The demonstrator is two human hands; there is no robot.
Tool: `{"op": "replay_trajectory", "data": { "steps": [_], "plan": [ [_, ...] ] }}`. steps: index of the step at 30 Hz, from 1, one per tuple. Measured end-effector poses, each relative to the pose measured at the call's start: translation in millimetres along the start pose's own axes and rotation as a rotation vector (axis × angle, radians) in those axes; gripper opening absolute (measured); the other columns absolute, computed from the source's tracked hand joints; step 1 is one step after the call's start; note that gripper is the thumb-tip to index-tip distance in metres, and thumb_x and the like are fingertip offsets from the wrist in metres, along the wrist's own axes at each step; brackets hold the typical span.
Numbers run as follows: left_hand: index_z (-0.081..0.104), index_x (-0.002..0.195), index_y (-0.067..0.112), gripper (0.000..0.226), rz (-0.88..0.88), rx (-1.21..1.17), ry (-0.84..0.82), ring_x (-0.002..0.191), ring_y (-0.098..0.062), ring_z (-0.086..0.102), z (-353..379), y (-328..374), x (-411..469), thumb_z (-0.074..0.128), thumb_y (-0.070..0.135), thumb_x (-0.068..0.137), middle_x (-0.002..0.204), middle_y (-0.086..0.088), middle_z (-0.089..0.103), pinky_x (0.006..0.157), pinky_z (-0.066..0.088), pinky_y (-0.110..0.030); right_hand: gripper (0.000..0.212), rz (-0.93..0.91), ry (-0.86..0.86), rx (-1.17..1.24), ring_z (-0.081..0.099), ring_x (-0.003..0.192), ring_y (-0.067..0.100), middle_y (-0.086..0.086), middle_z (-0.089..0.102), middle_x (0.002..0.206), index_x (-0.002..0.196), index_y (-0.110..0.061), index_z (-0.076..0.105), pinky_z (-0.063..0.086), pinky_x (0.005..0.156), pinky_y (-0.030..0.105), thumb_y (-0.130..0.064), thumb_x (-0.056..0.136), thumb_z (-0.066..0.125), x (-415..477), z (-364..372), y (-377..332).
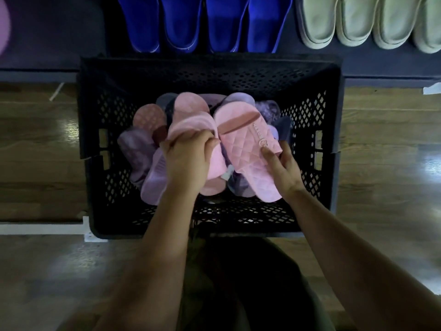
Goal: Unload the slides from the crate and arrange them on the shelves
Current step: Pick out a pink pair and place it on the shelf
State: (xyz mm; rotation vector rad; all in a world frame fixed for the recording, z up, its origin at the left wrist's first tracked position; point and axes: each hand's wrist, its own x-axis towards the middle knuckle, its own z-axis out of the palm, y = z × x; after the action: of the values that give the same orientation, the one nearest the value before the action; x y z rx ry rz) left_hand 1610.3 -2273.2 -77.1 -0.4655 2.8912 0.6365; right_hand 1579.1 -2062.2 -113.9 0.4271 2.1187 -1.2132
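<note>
A black perforated crate (210, 75) stands on the floor in front of me, holding several pink and purple slides. My left hand (188, 158) grips the strap of one pink slide (191, 118) near the crate's middle. Just to the right, my right hand (284, 168) holds a second pink slide (245, 139) with a quilted sole, thumb on top and fingers curled under its right edge. Purple slides (138, 149) lie beneath and around both. The dark shelf (358, 63) runs along the top of the view.
Several blue slides (202, 22) stand in a row on the shelf right behind the crate, with pale green slides (367, 22) to their right and something pink (3, 22) at far left. Wooden floor (40, 139) surrounds the crate; my legs are below it.
</note>
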Motion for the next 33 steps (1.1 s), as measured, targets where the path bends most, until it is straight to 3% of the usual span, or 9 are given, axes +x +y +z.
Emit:
{"op": "replay_trajectory", "data": {
  "steps": [6, 9, 11, 13, 18, 21, 24, 29, 33],
  "plan": [
    [0.062, 0.119, 0.024, 0.042, -0.029, -0.056, -0.033, 0.105, -0.029, 0.058, 15.8, -18.4, 12.9, 0.04, 0.044, 0.089, 0.109, -0.005, 0.064, 0.085, 0.033, -0.04, 0.057, 0.046, -0.021, 0.012, 0.061, 0.104, 0.027, -0.004, 0.063, 0.111, 0.108, -0.042, 0.048, 0.048, 0.095, 0.049, -0.08, 0.066, 0.043, 15.0, 26.9, -9.8],
    [0.06, 0.123, 0.015, 0.038, -0.041, -0.166, 0.157, 0.107, -0.031, 0.053, 14.2, -25.2, -7.3, 0.057, 0.032, 0.089, 0.113, -0.012, 0.055, 0.091, 0.043, -0.043, 0.067, 0.036, -0.051, 0.019, 0.057, 0.111, 0.024, -0.005, 0.061, 0.116, 0.117, -0.038, 0.049, 0.045, 0.099, 0.048, -0.082, 0.066, 0.044, 17.2, 28.4, -10.6],
    [0.054, 0.123, 0.006, 0.045, -0.186, -0.173, 0.318, 0.106, -0.034, 0.05, 15.2, -24.5, -24.9, 0.065, 0.03, 0.087, 0.116, -0.018, 0.05, 0.093, 0.042, -0.043, 0.081, 0.043, -0.083, 0.021, 0.057, 0.114, 0.022, -0.006, 0.062, 0.119, 0.127, -0.038, 0.048, 0.044, 0.101, 0.048, -0.087, 0.063, 0.047, 18.9, 30.1, -10.6],
    [0.048, 0.127, 0.0, 0.059, -0.322, -0.162, 0.401, 0.112, -0.035, 0.043, 20.3, -23.5, -35.7, 0.069, 0.035, 0.084, 0.122, -0.025, 0.047, 0.097, 0.037, -0.044, 0.065, 0.033, -0.122, 0.018, 0.058, 0.111, 0.018, -0.013, 0.064, 0.111, 0.118, -0.041, 0.053, 0.044, 0.101, 0.047, -0.08, 0.067, 0.05, 17.8, 32.8, -14.1],
    [0.038, 0.135, -0.007, 0.094, -0.595, -0.261, 0.369, 0.12, -0.041, 0.036, 31.0, -26.3, -44.7, 0.064, 0.061, 0.075, 0.131, -0.03, 0.038, 0.101, 0.033, -0.047, 0.045, 0.026, -0.109, 0.027, 0.057, 0.108, 0.014, -0.02, 0.062, 0.105, 0.115, -0.04, 0.054, 0.044, 0.099, 0.042, -0.066, 0.078, 0.048, 12.8, 37.5, -17.6],
    [0.056, 0.118, -0.008, 0.088, -0.613, -0.221, 0.307, 0.103, -0.048, 0.05, 38.7, -28.3, -47.4, 0.051, 0.069, 0.074, 0.112, -0.03, 0.053, 0.091, 0.039, -0.049, 0.036, 0.018, -0.103, 0.028, 0.057, 0.101, 0.009, -0.024, 0.059, 0.098, 0.11, -0.042, 0.052, 0.044, 0.087, 0.032, -0.06, 0.08, 0.047, 10.8, 35.0, -19.2],
    [0.062, 0.107, -0.007, 0.09, -0.565, -0.268, 0.349, 0.1, -0.043, 0.056, 41.8, -36.1, -43.4, 0.044, 0.075, 0.077, 0.105, -0.026, 0.062, 0.091, 0.04, -0.043, 0.039, -0.007, -0.092, 0.031, 0.057, 0.097, 0.003, -0.021, 0.061, 0.098, 0.11, -0.04, 0.053, 0.041, 0.076, 0.025, -0.062, 0.079, 0.048, 8.4, 34.2, -21.7],
    [0.053, 0.117, 0.001, 0.076, -0.556, -0.537, 0.346, 0.103, -0.026, 0.057, 19.9, -27.1, -46.3, 0.055, 0.065, 0.077, 0.113, -0.013, 0.062, 0.083, 0.04, -0.026, 0.048, -0.022, -0.06, 0.045, 0.061, 0.102, 0.008, -0.016, 0.065, 0.105, 0.112, -0.038, 0.055, 0.049, 0.09, 0.035, -0.071, 0.078, 0.051, -4.2, 31.1, -27.0],
    [0.045, 0.129, 0.008, 0.057, -0.57, -0.647, 0.32, 0.1, -0.013, 0.054, -20.4, -7.5, -51.8, 0.062, 0.043, 0.087, 0.116, 0.0, 0.058, 0.077, 0.036, -0.014, 0.055, -0.037, -0.015, 0.063, 0.063, 0.096, 0.011, -0.014, 0.066, 0.099, 0.109, -0.035, 0.056, 0.052, 0.089, 0.04, -0.076, 0.072, 0.049, -33.3, 20.8, -52.7]
  ]
}}
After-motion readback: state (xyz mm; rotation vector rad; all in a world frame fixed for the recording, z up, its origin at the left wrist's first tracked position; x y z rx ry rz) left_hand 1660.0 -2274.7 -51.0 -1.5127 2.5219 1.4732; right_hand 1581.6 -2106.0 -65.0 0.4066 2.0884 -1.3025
